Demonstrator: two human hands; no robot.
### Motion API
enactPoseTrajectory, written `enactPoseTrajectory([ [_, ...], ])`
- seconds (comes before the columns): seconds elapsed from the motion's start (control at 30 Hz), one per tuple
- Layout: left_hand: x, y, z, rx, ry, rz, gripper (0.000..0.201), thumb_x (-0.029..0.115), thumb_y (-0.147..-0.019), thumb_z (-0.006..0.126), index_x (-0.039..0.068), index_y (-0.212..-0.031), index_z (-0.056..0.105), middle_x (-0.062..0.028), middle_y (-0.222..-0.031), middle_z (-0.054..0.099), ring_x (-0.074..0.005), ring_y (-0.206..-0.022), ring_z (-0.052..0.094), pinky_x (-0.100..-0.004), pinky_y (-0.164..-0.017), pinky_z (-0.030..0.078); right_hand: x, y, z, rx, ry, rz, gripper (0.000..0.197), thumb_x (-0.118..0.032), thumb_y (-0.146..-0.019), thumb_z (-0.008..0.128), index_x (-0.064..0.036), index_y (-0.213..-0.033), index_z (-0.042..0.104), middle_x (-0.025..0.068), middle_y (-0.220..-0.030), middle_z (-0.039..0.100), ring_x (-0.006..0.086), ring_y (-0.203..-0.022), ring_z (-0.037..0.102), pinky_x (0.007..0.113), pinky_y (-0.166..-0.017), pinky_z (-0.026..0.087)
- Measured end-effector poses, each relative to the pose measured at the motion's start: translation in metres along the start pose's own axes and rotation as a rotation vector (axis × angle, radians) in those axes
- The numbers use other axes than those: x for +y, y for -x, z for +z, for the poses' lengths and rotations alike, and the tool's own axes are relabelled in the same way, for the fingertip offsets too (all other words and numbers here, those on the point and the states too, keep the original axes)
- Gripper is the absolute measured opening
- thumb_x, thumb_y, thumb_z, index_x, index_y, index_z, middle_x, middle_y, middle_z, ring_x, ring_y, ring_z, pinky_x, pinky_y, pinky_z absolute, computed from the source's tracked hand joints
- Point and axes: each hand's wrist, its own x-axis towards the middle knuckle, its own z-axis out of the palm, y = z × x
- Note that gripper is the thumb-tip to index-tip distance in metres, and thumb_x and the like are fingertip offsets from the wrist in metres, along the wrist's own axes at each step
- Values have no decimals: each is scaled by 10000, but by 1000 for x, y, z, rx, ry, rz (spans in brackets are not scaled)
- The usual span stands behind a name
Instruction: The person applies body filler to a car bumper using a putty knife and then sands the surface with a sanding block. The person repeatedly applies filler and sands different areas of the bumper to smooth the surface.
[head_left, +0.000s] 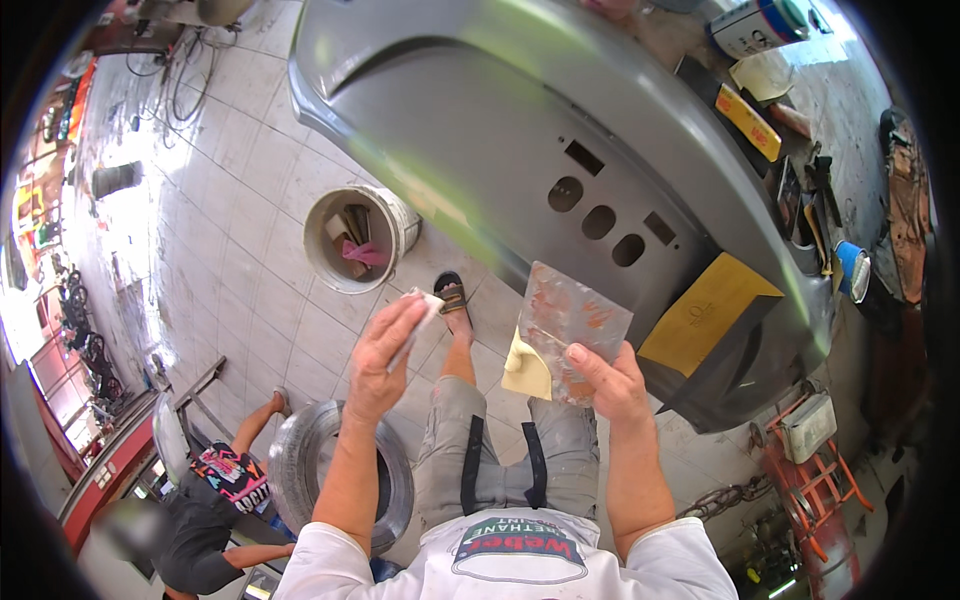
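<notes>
My right hand (pixel 612 385) grips a flat grey plate (pixel 578 315) smeared with reddish-brown residue, thumb on top. Against the plate's left edge is a pale yellow piece (pixel 525 370) with a curled part; I cannot tell whether it is a spreader or a sheet. Pinched in my left hand (pixel 383 350) is a small whitish flat piece (pixel 430 302), its exact kind unclear. Beyond both hands stretches a large grey car body panel (pixel 480 120) with oval and rectangular cutouts and yellow-green patches along its near edge. A yellow paper sheet (pixel 705 312) lies on its right part.
A white bucket (pixel 405 225) with scraps inside stands on the tiled floor left of the panel. A tire (pixel 300 470) lies near my left elbow. Another person (pixel 190 525) is at lower left. Red-orange metal equipment (pixel 810 480) and a chain (pixel 735 495) are at lower right.
</notes>
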Motion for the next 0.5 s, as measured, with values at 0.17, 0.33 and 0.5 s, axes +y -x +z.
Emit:
enactPoseTrajectory([
  [0.17, 102, -47, 10, -70, -316, 386, 553, 95, -899, 811, 225, -1434, 764, -62, -1500, 700, -334, -1454, 603, -623, -1262, 371, -52, 10, 38, -103, 250, -37, 320, -231, -1140, 659, 19, -1337, 697, 74, -1110, 765, 140, -870, 687, 318, -764, 561],
  [0.33, 146, -52, 11, -286, -386, 484, 533, 224, -842, 876, 229, -1370, 803, -23, -1466, 725, -335, -1490, 578, -650, -1326, 238, -78, -2, 21, 263, 29, -234, 342, -204, -1135, 657, 36, -1379, 649, 81, -1165, 759, 145, -993, 718, 327, -861, 593],
  [0.5, 172, -63, -21, -125, -316, 535, 549, 279, -832, 896, 321, -1368, 786, -14, -1487, 700, -320, -1508, 556, -676, -1342, 224, -105, -13, 5, 261, -213, -239, 316, -165, -1108, 687, 23, -1359, 652, 108, -1275, 746, 189, -1093, 739, 361, -945, 615],
])
